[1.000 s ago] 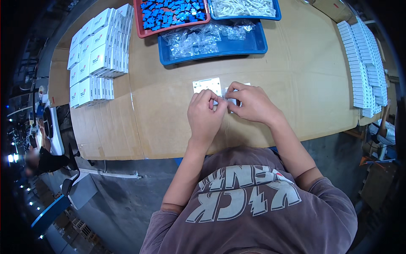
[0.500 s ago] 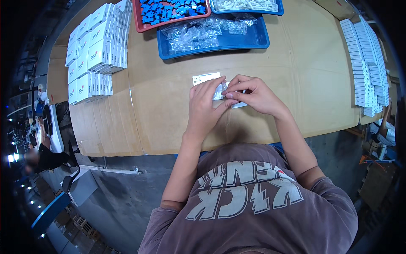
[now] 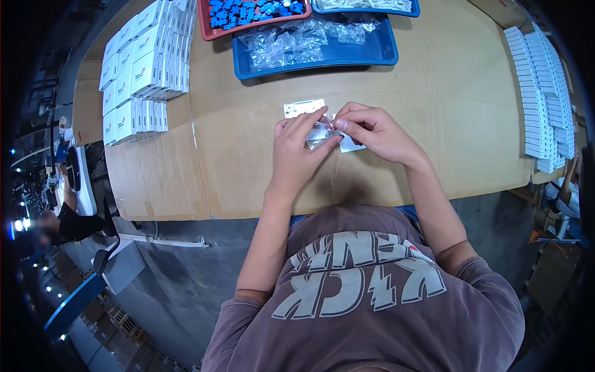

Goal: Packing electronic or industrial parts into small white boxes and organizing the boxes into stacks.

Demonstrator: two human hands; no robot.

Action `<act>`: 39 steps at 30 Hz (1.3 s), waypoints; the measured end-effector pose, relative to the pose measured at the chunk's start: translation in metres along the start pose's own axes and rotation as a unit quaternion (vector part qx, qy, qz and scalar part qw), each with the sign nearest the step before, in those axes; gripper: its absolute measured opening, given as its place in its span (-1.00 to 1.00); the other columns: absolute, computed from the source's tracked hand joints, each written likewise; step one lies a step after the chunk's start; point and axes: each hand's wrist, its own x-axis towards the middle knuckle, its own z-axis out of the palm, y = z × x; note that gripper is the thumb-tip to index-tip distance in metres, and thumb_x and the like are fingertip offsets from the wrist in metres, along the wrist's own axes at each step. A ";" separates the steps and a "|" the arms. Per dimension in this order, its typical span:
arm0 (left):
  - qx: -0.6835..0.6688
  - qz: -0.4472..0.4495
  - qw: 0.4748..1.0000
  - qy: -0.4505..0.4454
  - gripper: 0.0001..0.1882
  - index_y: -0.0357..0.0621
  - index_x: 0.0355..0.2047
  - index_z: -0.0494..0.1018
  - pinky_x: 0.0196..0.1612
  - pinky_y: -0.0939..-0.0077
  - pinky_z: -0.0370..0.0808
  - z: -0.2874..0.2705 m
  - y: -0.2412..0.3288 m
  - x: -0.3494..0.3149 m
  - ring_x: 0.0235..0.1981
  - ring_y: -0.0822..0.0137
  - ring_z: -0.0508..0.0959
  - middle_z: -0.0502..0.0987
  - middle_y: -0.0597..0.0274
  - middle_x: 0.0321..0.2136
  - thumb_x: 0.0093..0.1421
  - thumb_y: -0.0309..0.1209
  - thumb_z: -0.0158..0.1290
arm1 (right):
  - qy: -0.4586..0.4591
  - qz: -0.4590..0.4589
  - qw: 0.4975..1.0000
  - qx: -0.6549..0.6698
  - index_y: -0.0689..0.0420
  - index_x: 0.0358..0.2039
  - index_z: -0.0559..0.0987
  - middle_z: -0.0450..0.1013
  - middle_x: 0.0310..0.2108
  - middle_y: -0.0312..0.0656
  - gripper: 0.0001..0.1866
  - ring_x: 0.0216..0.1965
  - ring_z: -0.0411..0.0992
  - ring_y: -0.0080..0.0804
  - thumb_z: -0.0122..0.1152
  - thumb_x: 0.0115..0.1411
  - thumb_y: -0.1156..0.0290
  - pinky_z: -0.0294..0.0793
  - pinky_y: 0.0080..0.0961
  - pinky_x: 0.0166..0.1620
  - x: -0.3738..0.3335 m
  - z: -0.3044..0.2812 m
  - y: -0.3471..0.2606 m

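Just above the frame's centre, we see the left hand [image 3: 294, 152] grasping a small clear bag [image 3: 318, 134]; the right hand [image 3: 382, 134] bunches at its right edge, whether gripping we cannot tell; white boxes [image 3: 146, 69] stand upper left.

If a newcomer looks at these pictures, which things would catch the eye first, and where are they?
The bright blue pieces in the red tray, at the top left of centre, would probably strike first. The stack of white boxes at the left may follow. Near the middle, what looks like a clear bag sits between the left grip and right grip.
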 end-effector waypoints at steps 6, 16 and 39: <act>-0.097 -0.068 0.993 0.010 -0.60 -0.17 -0.05 0.65 0.00 0.36 0.45 0.008 -0.001 0.003 -0.19 0.27 0.66 0.71 0.19 -0.23 0.13 -0.29 0.41 | 0.007 0.005 1.000 -0.002 0.31 -0.12 0.67 0.41 -0.29 -0.33 -0.60 -0.33 0.35 -0.60 0.05 0.54 0.21 0.38 -0.58 -0.24 -0.001 -0.005 0.001; -0.445 -0.263 0.846 -0.128 -0.71 -0.37 0.00 0.59 -0.07 0.58 0.55 0.012 -0.002 -0.002 -0.15 0.47 0.62 0.67 0.25 -0.23 0.38 -0.41 0.21 | -0.037 -0.079 0.993 -0.085 0.25 -0.15 0.71 0.37 0.30 -0.02 -0.50 0.29 0.33 -0.11 0.05 0.51 0.02 0.32 -0.19 0.32 -0.006 -0.007 0.013; -0.599 -0.272 0.731 -0.182 -0.57 -0.33 0.11 0.52 -0.35 0.67 0.33 0.002 -0.007 -0.028 -0.47 0.58 0.32 0.63 0.18 -0.24 0.56 -0.24 -0.17 | 0.283 -0.125 0.838 -0.450 0.14 -0.13 0.73 0.67 -0.17 -0.04 -0.77 -0.14 0.63 -0.11 0.24 0.24 0.41 0.59 -0.24 -0.02 0.165 -0.218 -0.080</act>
